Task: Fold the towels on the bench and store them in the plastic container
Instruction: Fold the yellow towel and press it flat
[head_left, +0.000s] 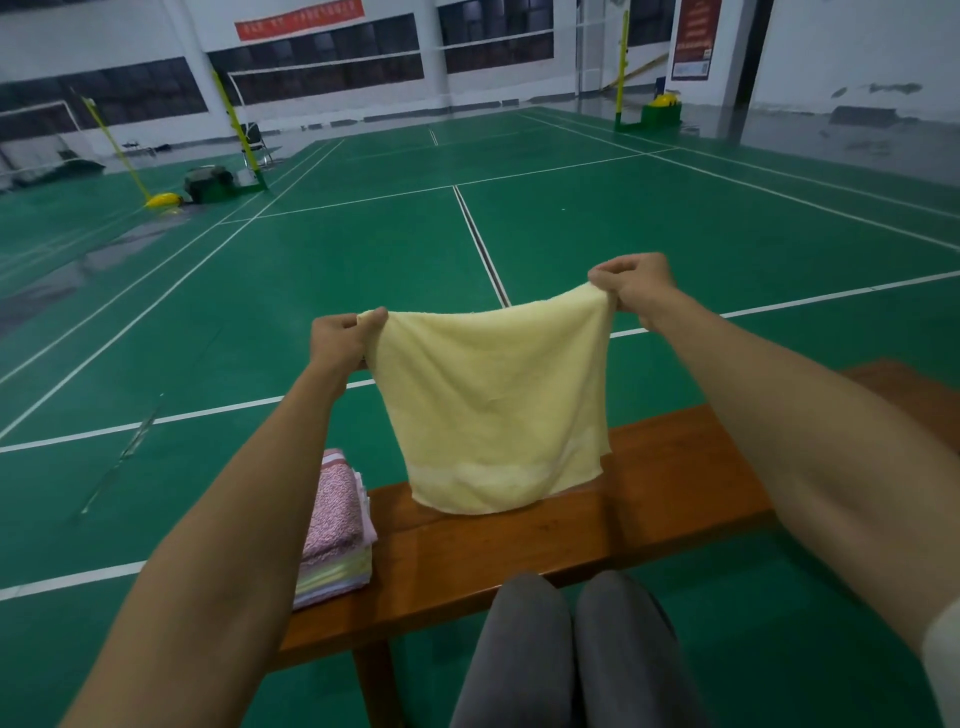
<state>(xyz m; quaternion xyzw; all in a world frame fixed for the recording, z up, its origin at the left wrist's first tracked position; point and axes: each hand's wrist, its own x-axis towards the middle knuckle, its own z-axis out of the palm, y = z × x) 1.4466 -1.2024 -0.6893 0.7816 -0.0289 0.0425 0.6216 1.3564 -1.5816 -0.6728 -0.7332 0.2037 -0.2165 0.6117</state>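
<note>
— Above the wooden surface (649, 499), held up by two corners: one pale yellow towel (493, 410); hanging open and flat, lower edge just touching the wood or very near it, hard to tell which.

— And each grip?

— Left hand (340, 340) curled tight round the left top corner; right hand (631, 288) the same on the right top corner, a little higher; cloth stretched between, nothing else held.

— Already done?

— Probably several; at the left end of the surface, a neat stack of folded towels (337, 540), pink patterned one on top, striped edges below; exact count not possible to tell.

— Still left?

— Folding of this yellow one, not yet begun, since no crease seen; then storing of everything. Plastic container not in view at all, so nothing stored as far as shown; seems around the middle of the folding part, with the whole storing step remaining.
</note>
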